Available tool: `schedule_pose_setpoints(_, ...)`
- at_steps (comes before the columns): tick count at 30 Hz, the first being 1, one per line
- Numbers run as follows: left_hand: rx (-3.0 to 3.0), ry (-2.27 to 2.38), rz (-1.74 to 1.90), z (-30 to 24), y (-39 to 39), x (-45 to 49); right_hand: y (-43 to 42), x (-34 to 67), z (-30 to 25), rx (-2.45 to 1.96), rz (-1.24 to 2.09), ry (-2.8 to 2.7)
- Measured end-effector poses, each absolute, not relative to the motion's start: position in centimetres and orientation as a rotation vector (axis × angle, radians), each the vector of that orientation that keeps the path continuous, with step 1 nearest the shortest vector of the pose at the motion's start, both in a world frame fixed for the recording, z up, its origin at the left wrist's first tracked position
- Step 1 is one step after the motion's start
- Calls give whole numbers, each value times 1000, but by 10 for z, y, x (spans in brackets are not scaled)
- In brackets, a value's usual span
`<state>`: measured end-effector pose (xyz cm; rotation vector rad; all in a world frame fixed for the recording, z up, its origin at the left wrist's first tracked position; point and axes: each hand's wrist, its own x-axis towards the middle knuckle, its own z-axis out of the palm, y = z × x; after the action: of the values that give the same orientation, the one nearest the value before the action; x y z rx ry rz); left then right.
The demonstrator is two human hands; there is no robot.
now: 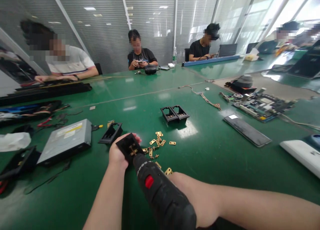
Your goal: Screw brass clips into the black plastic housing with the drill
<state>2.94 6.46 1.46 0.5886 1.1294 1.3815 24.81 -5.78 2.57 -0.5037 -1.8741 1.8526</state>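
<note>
My left hand (118,153) is wrapped round a black plastic housing (124,144), its open side tilted up toward me. Inside the housing sit small brass terminal pieces (134,151). In my right hand (192,193) is a black cordless drill (162,193) with a red switch; its body hides most of my fingers. The drill's nose reaches into the near edge of the housing, and its tip is hidden. Just to the right of the housing, several brass plates (172,143) and brass screws (156,156) lie loose on the green table (210,163).
Two joined black housings (175,113) stand farther back. Left of my hand are another black housing (110,133) and a silver disc drive (66,140). A circuit board (265,104), a dark flat slab (247,130) and a white device (301,155) lie to the right. Several people sit around the table.
</note>
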Motion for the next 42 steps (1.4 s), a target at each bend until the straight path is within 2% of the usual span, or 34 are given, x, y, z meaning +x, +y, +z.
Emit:
schedule_pose_setpoints(4,556,1065,1372,12,65,30,-60,251,40,-626,1941,-1737)
schedule_pose_setpoints(9,555,1054,1353,12,64,30,-66,252,50,-705,2226,-1489)
schedule_pose_setpoints(18,561,1037,1365,9,64,27,-67,252,48,-725,2271,-1410)
schedule_pose_setpoints(33,462,1099,1370,15,63,33,-64,251,59,-650,1905,-1734)
schedule_pose_setpoints(42,463,1071,1344,12,64,32,-67,251,60,-671,1939,-1716)
